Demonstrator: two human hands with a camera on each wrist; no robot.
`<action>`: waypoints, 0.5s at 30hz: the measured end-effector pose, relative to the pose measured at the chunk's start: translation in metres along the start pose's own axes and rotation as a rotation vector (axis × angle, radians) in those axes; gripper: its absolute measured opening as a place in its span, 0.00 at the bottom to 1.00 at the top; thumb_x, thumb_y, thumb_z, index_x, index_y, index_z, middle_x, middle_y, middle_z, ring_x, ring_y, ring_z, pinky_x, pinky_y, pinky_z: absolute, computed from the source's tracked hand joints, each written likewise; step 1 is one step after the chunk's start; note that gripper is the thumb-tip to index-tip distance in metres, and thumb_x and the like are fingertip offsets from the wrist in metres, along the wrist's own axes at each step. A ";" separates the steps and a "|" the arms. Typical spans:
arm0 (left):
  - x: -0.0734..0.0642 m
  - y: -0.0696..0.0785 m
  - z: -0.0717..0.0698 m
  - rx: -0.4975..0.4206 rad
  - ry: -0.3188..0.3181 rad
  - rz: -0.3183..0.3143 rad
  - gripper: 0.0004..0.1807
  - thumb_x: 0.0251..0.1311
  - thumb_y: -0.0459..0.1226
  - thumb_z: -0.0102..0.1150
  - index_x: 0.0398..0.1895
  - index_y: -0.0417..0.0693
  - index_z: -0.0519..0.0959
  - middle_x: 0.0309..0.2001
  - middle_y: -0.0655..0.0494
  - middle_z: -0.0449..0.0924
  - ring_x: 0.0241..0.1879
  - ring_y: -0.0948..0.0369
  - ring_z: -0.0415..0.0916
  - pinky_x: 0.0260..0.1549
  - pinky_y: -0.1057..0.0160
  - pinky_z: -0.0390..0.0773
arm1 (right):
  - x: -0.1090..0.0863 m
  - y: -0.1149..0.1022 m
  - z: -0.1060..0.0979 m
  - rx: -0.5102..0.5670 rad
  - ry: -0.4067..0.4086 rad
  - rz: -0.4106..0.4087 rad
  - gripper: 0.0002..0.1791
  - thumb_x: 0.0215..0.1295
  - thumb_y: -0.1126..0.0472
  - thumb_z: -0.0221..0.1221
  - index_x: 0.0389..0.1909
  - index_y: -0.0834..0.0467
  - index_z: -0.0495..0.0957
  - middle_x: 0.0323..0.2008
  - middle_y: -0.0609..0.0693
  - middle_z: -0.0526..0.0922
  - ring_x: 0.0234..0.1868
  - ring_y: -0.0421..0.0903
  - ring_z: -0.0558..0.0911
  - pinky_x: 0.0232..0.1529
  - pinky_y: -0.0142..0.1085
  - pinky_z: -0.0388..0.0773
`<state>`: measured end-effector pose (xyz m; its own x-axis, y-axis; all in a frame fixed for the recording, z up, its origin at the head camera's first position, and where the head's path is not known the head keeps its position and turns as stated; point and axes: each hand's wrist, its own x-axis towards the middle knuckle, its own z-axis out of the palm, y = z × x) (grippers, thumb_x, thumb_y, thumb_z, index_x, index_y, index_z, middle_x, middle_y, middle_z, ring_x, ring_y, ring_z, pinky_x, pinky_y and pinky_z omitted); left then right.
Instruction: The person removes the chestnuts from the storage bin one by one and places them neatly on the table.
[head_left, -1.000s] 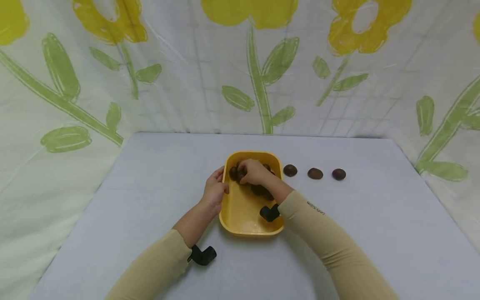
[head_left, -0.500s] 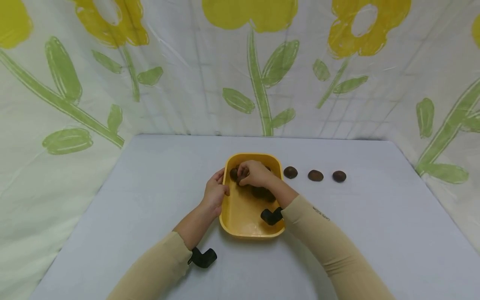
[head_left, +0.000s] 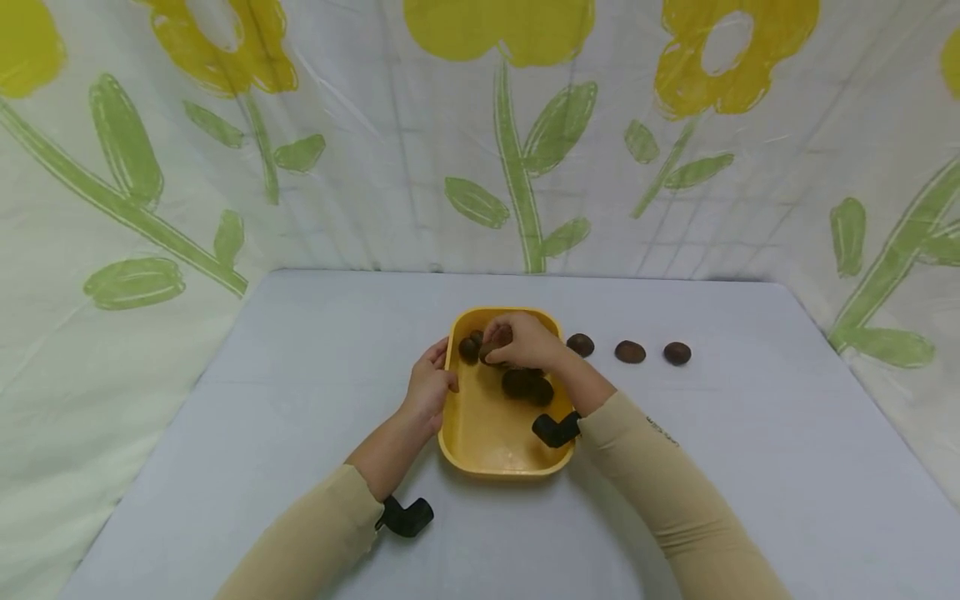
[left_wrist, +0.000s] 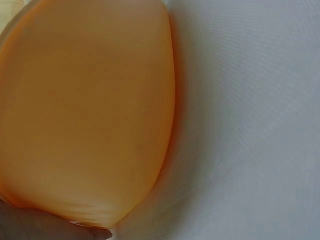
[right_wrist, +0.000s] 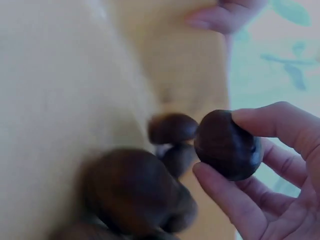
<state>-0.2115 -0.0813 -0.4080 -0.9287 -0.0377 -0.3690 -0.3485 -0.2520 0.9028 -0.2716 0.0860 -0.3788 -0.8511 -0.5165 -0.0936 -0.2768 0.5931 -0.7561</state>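
Note:
My left hand (head_left: 430,387) holds the left rim of a yellow plastic tray (head_left: 483,437), thumb over the inner side and fingers outside. In the left wrist view the wall of the tray (left_wrist: 90,100) fills much of the picture, with a finger (left_wrist: 50,223) along its lower edge. Over the tray's far part, my right hand (head_left: 527,342) pinches a chestnut. Seen from the right wrist, this dark, glossy chestnut (right_wrist: 225,142) sits between thumb and fingertips. Several other chestnuts (head_left: 528,385) lie in the tray below and beside the hand; some are partly hidden.
Right of the tray, three chestnuts rest in a row on the white tabletop: a near one (head_left: 581,345), a middle one (head_left: 630,352) and a far one (head_left: 677,353). Behind the table hangs a curtain (head_left: 360,183) printed with yellow flowers.
My right hand has taken a chestnut from the heap and shifted slightly right and upward with it, uncovering other chestnuts. My left hand keeps its place on the tray.

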 end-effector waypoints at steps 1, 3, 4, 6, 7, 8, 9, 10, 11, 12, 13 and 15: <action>0.000 0.000 0.000 0.000 0.002 0.002 0.43 0.43 0.14 0.37 0.68 0.45 0.58 0.70 0.49 0.58 0.68 0.54 0.58 0.64 0.56 0.62 | -0.001 0.000 -0.004 0.008 0.014 0.000 0.10 0.53 0.62 0.64 0.37 0.57 0.78 0.38 0.52 0.80 0.41 0.47 0.78 0.45 0.38 0.76; 0.000 0.000 -0.001 0.002 0.005 0.004 0.43 0.42 0.14 0.37 0.68 0.45 0.58 0.70 0.50 0.58 0.68 0.54 0.57 0.64 0.57 0.62 | -0.005 0.001 -0.012 0.046 0.039 0.007 0.10 0.54 0.63 0.64 0.39 0.58 0.78 0.40 0.54 0.80 0.42 0.49 0.78 0.44 0.39 0.77; 0.000 0.000 -0.001 0.003 0.006 0.006 0.43 0.42 0.14 0.37 0.68 0.45 0.58 0.70 0.50 0.57 0.68 0.54 0.57 0.65 0.57 0.61 | -0.007 0.001 -0.015 0.075 0.045 0.013 0.11 0.55 0.63 0.63 0.39 0.59 0.78 0.41 0.54 0.79 0.43 0.49 0.79 0.44 0.40 0.78; -0.001 0.000 -0.001 0.003 0.004 0.010 0.44 0.42 0.14 0.37 0.69 0.45 0.58 0.70 0.50 0.57 0.68 0.54 0.56 0.65 0.57 0.61 | -0.012 0.003 -0.023 0.136 0.057 0.032 0.11 0.55 0.64 0.63 0.41 0.60 0.78 0.44 0.56 0.78 0.44 0.51 0.79 0.44 0.42 0.79; -0.001 0.000 -0.001 0.003 0.003 0.011 0.44 0.42 0.14 0.37 0.69 0.45 0.57 0.70 0.50 0.57 0.68 0.54 0.56 0.65 0.57 0.61 | -0.014 0.004 -0.027 0.175 0.063 0.046 0.12 0.56 0.64 0.62 0.42 0.60 0.78 0.45 0.57 0.77 0.45 0.51 0.79 0.44 0.43 0.80; -0.001 0.001 -0.001 0.005 0.005 0.012 0.44 0.42 0.14 0.37 0.69 0.45 0.57 0.70 0.50 0.57 0.69 0.54 0.56 0.65 0.57 0.61 | -0.017 0.006 -0.030 0.212 0.069 0.059 0.13 0.56 0.64 0.62 0.43 0.61 0.78 0.46 0.57 0.77 0.45 0.51 0.80 0.44 0.44 0.80; -0.002 0.001 -0.001 0.004 0.006 0.012 0.44 0.42 0.14 0.37 0.69 0.45 0.58 0.70 0.50 0.57 0.68 0.54 0.56 0.64 0.57 0.62 | -0.019 0.009 -0.034 0.242 0.078 0.071 0.13 0.56 0.64 0.62 0.44 0.61 0.78 0.47 0.58 0.76 0.46 0.51 0.80 0.45 0.45 0.80; -0.002 0.000 -0.001 0.002 0.006 0.012 0.44 0.42 0.14 0.37 0.69 0.45 0.58 0.70 0.50 0.57 0.68 0.54 0.56 0.64 0.57 0.62 | -0.022 0.011 -0.037 0.272 0.088 0.080 0.15 0.57 0.64 0.61 0.45 0.62 0.77 0.48 0.58 0.75 0.46 0.52 0.79 0.45 0.45 0.80; -0.002 0.000 -0.001 -0.001 0.005 0.011 0.44 0.42 0.13 0.37 0.69 0.45 0.58 0.70 0.50 0.57 0.68 0.54 0.56 0.64 0.57 0.62 | -0.026 0.015 -0.041 0.291 0.107 0.089 0.15 0.57 0.64 0.61 0.46 0.62 0.76 0.48 0.59 0.75 0.46 0.51 0.79 0.46 0.45 0.80; -0.002 0.000 -0.001 0.000 0.004 0.010 0.44 0.42 0.14 0.37 0.69 0.45 0.58 0.70 0.50 0.57 0.68 0.54 0.57 0.64 0.56 0.62 | -0.029 0.018 -0.044 0.312 0.126 0.097 0.16 0.57 0.64 0.61 0.47 0.63 0.76 0.49 0.59 0.75 0.46 0.50 0.79 0.46 0.46 0.79; -0.001 -0.001 -0.001 0.002 0.004 0.010 0.44 0.42 0.14 0.37 0.69 0.45 0.58 0.70 0.50 0.57 0.68 0.54 0.57 0.64 0.56 0.62 | -0.032 0.022 -0.048 0.334 0.144 0.100 0.17 0.57 0.64 0.61 0.48 0.64 0.75 0.49 0.60 0.75 0.46 0.48 0.79 0.46 0.46 0.80; -0.001 -0.001 -0.001 -0.001 -0.003 0.010 0.44 0.42 0.14 0.36 0.69 0.45 0.58 0.70 0.49 0.57 0.68 0.53 0.57 0.64 0.55 0.62 | -0.040 0.030 -0.056 0.369 0.181 0.102 0.19 0.57 0.64 0.61 0.49 0.65 0.74 0.49 0.62 0.76 0.44 0.46 0.80 0.46 0.47 0.79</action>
<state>-0.2100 -0.0815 -0.4088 -0.9326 -0.0375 -0.3588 -0.3387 -0.2521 0.9065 -0.2708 0.1586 -0.3617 -0.9397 -0.3302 -0.0891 -0.0371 0.3574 -0.9332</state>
